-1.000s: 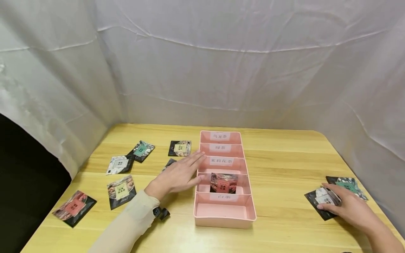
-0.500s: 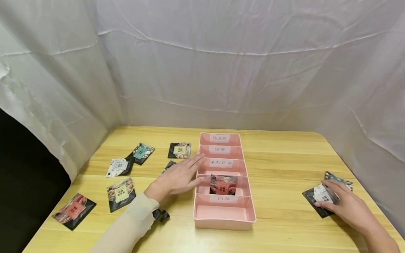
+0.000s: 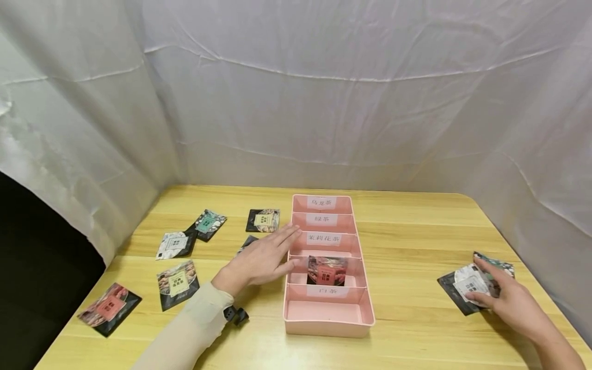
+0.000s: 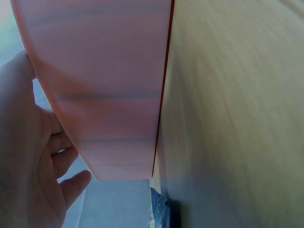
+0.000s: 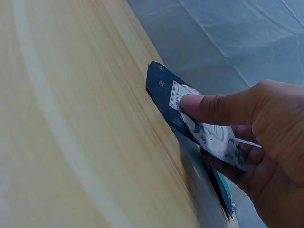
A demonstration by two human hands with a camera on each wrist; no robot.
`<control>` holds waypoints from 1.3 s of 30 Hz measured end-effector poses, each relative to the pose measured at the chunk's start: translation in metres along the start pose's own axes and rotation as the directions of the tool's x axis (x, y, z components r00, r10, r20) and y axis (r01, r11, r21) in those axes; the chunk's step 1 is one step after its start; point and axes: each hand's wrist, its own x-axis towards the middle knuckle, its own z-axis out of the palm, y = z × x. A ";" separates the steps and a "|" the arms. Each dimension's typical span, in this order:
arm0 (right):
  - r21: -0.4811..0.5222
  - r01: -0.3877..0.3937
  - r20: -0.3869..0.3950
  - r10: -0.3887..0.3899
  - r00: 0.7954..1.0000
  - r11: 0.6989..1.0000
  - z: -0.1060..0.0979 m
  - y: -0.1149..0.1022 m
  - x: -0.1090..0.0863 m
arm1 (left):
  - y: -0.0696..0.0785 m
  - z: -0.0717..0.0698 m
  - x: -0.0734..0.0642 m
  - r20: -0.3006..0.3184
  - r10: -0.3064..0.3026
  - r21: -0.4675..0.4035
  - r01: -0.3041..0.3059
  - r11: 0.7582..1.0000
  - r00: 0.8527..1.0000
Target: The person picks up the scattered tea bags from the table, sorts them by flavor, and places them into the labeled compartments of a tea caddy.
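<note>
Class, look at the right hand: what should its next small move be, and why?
Probably raise the white sachet and start it toward the box: the right hand pinches it close to a green sachet, the left hand rests at the box's side, and the front compartment shows no sachet.

The left hand (image 3: 259, 261) lies back upward, fingers (image 3: 283, 236) straight, thumb (image 3: 288, 266) spread; the right hand (image 3: 513, 304) pinches between thumb and fingers.
</note>
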 end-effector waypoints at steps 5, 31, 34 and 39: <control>0.003 -0.042 -0.001 0.042 0.999 0.999 0.000 -0.002 0.001 | 0.000 0.001 -0.001 0.002 -0.003 0.002 0.003 1.000 1.000; 0.102 0.000 -0.204 0.021 0.979 0.995 -0.003 -0.030 0.009 | -0.001 0.000 0.001 0.002 0.004 0.005 -0.004 1.000 1.000; 0.089 0.037 -0.204 -0.018 0.979 0.995 -0.005 -0.036 0.013 | -0.001 0.000 0.001 0.003 0.004 0.002 -0.004 1.000 1.000; 0.086 0.090 -0.218 -0.069 0.973 0.992 -0.010 -0.049 0.021 | -0.001 0.000 0.001 0.006 0.002 -0.002 -0.002 1.000 1.000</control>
